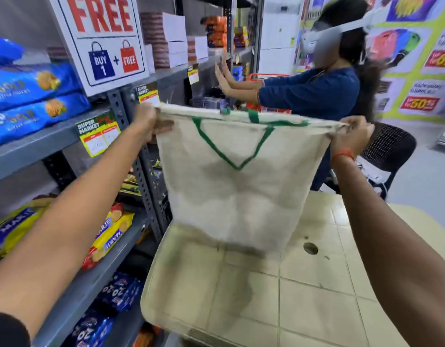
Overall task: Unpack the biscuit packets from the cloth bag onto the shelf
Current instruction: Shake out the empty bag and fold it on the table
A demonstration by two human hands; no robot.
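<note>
Above table: both hands stretch cloth bag flat btwn them.

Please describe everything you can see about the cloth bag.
The cloth bag is off-white, of coarse woven fabric, with green strap handles hanging down its front. It looks flat and limp, apparently empty. It hangs upright in the air, stretched wide, above the cream tiled table. The left hand pinches one top corner, the right hand the other. Nothing else touches it.
</note>
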